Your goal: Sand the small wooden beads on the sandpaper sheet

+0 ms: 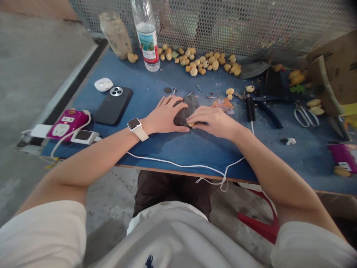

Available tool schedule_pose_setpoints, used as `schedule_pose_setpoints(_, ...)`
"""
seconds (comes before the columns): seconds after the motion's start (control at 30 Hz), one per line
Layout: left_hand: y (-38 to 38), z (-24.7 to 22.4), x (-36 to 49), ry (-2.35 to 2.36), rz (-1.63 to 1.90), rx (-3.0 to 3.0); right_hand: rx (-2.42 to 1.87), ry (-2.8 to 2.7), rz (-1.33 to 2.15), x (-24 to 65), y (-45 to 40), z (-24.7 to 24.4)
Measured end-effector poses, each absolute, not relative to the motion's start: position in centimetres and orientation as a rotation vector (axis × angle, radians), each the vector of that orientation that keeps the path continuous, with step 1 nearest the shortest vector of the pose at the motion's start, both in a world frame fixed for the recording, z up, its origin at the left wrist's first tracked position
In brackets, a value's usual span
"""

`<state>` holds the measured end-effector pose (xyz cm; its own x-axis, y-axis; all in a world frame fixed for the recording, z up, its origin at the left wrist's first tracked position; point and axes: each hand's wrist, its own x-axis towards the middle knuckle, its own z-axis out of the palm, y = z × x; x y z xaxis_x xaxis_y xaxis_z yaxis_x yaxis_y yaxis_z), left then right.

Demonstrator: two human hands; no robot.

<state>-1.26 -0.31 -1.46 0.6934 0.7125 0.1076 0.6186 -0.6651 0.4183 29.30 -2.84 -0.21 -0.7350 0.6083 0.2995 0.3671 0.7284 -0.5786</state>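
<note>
Since both hands meet over it, we list first a dark, rough-looking stone point(184, 116), lying flat on the blue-painted board point(145, 156) near its middle, with a small tan seed point(190, 124) showing at its near edge.

Left hand point(164, 116): palm down, fingers spread and curved over the stone's left side; a white-strapped watch point(134, 123) sits on the wrist. Right hand point(214, 121): fingers almost straight and close together, tips on the seed, pressing it to the stone; how firmly, we cannot tell.

Open board lies between the hands and the wood-faced near edge, crossed by a white cable point(181, 163). Just right of the stone we note orange scraps point(224, 105), then black-handled pliers point(267, 111) and steel scissors point(306, 116). To the left lie a black phone point(113, 105), a white earbud case point(103, 84) and a pink power strip point(67, 124). Farther off, a heap of tan seeds point(198, 61) and a water bottle point(145, 35) stand before a perforated metal screen point(223, 22).
</note>
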Motion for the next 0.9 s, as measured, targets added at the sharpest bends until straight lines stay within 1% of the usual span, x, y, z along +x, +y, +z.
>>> schedule_pose_setpoints(0.17, -0.12, -1.57, -1.33, 1.046, 0.365, 2.55, -0.763, -2.514, 0.651, 29.69, -2.8, 0.05)
schedule_pose_setpoints(0.33, -0.01, -1.82, -1.31, 1.036, 0.399, 2.569, -0.628, -2.484, 0.57, 29.14, -2.98, -0.39)
schedule_pose_setpoints(0.9, -0.01, -1.89, -1.4, 1.031, 0.392, 2.551, -0.689, -2.531, 0.659, 29.85, -3.09, 0.16)
